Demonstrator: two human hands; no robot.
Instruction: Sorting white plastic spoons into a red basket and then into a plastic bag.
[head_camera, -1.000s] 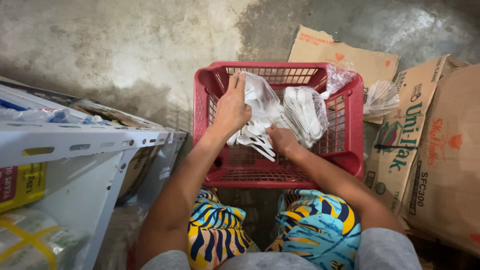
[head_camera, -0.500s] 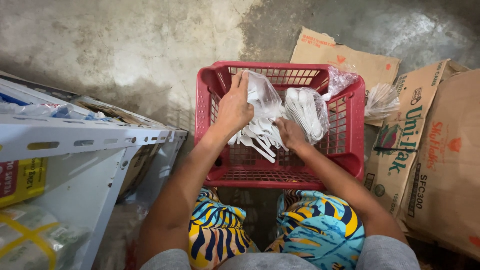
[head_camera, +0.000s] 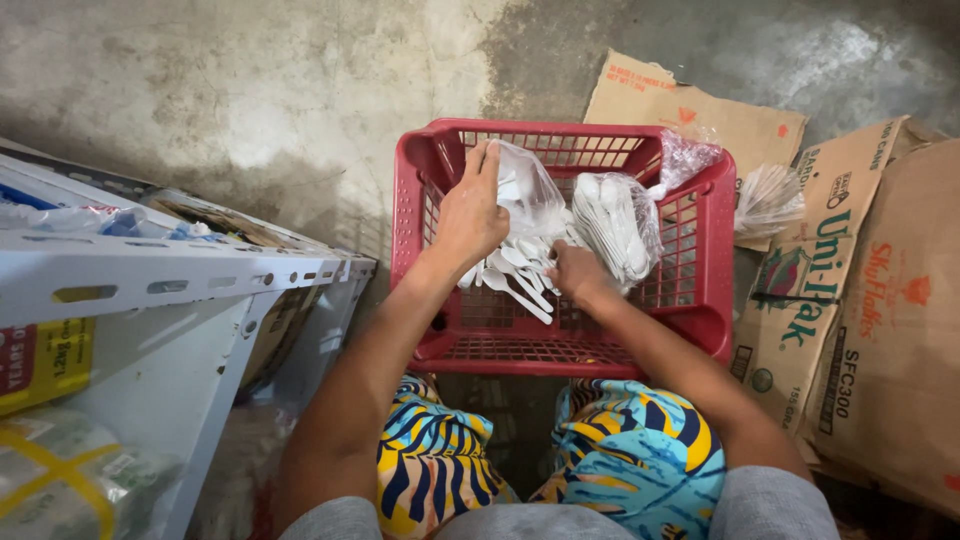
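White plastic spoons (head_camera: 515, 272) lie fanned in a loose bunch inside the red plastic basket (head_camera: 700, 300), between the person's two hands. The fingers of the right hand (head_camera: 578, 275) are curled shut around the bowl ends of that bunch, so the handles splay out toward the left and stay together rather than scattering over the basket's perforated floor. The left hand (head_camera: 472, 218) is raised just above them, its fingers closed on the upper edge of a clear plastic bag (head_camera: 525, 190), pinching it so the bag hangs with its mouth by the spoons; it looks held that way to keep it open beside the bunch.

Just to the right of the hands, leaning on the basket's right wall, sits a second clear bag packed with spoons (head_camera: 612, 222), its top gathered. A crumpled clear bag (head_camera: 685, 155) rests on the basket's far right rim, and another bag (head_camera: 768, 198) lies outside on the flattened cardboard boxes (head_camera: 800, 300) stacked at the right. The basket stands on the concrete floor (head_camera: 250, 90), drawn up close against the person's knees, which are covered in blue and yellow patterned cloth (head_camera: 640, 450), so both arms reach in easily. At the left, a white metal shelf (head_camera: 170, 275) holds wrapped packages.
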